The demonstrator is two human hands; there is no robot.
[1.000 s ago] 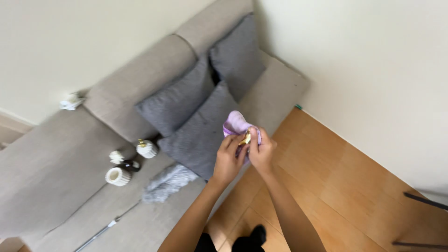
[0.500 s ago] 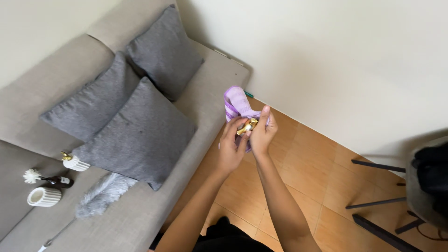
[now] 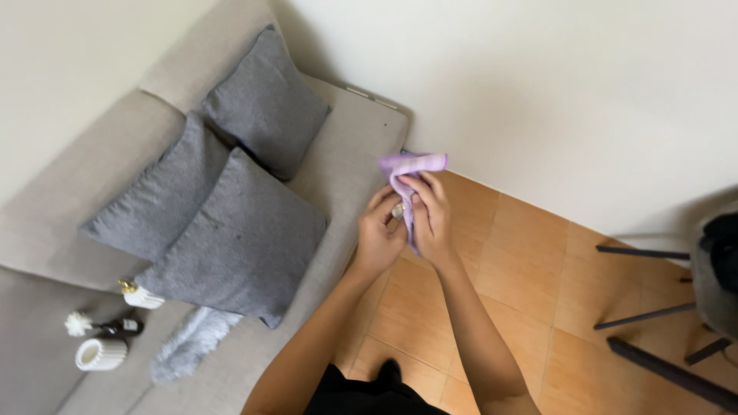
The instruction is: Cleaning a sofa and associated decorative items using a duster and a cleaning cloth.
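Head view: hands [image 3: 403, 227] rub purple cloth [image 3: 410, 167] beside sofa [image 3: 350, 165].

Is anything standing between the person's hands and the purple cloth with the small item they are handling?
Nothing visible does. The left hand and right hand are already together on the purple cloth, which drapes over the right hand's fingers. A small pale item sits between the hands, mostly hidden, so what it is cannot be told.

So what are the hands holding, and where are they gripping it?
Both hands, left and right, hold a purple cloth around its lower middle, wrapped over a small object pinched between them.
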